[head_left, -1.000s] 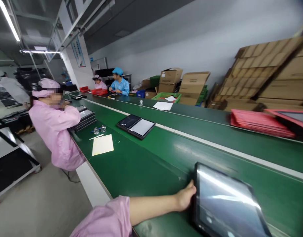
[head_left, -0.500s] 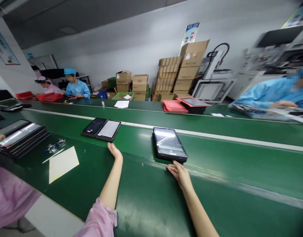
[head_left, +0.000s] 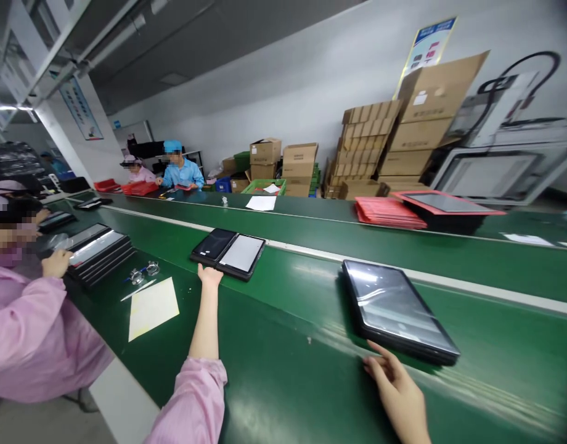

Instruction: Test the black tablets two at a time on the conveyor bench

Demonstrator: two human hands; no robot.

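My left hand (head_left: 209,275) is stretched far out over the green belt (head_left: 274,370). Its fingertips touch the near edge of a pair of tablets (head_left: 229,252) lying side by side, one with a dark screen and one with a pale screen. Whether those fingers are open or closed does not show. My right hand (head_left: 397,388) lies flat on the belt with its fingers spread. It holds nothing, and its fingertips touch the near edge of a black tablet (head_left: 397,309) with a glossy screen.
A person in pink (head_left: 29,327) works at my left by a stack of tablets (head_left: 98,253). A white sheet (head_left: 153,306) and small clips (head_left: 143,272) lie nearby. Beyond a white strip are red trays (head_left: 389,212), a paper (head_left: 261,203), cardboard boxes (head_left: 399,148) and two seated workers (head_left: 172,169).
My left hand has reached forward to the pair of tablets. My right hand has come off the black tablet and lies at its near edge. The view has swung left.
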